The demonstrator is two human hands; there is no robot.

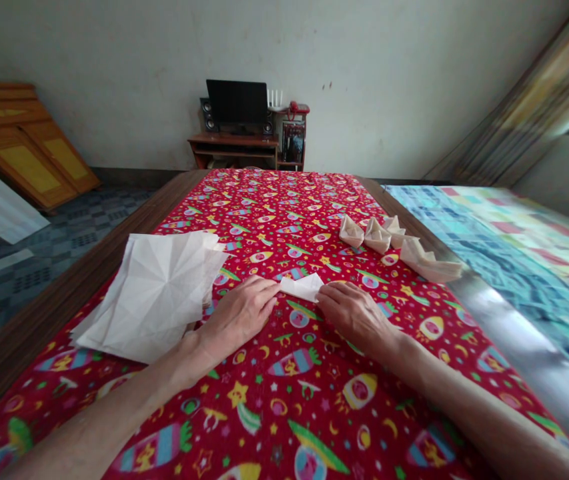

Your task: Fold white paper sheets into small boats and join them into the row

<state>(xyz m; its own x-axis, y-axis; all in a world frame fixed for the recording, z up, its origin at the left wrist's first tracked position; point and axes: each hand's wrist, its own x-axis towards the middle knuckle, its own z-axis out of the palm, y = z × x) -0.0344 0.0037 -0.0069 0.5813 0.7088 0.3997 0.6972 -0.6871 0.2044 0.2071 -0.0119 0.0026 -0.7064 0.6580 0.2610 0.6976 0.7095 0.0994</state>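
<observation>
A small folded piece of white paper (pixel 302 287) lies on the red patterned tablecloth (pixel 289 373), between my two hands. My left hand (pixel 249 303) has its fingers together on the paper's left end. At its right end, the fingers of my right hand (pixel 351 310) are closed on the edge, thumb hidden. To the left rests a stack of creased white paper sheets (pixel 159 293), the top one marked with fold lines fanning from its middle. Several folded paper boats (pixel 429 261) stand at the right edge of the cloth.
Beyond the table's far end, a desk (pixel 234 143) holds a monitor (pixel 237 105), speakers and a red telephone (pixel 294 108). A bed (pixel 509 247) adjoins the right side. Wooden cabinet (pixel 29 140) stands at the far left. Dark wooden table edge (pixel 114 273) shows along the left.
</observation>
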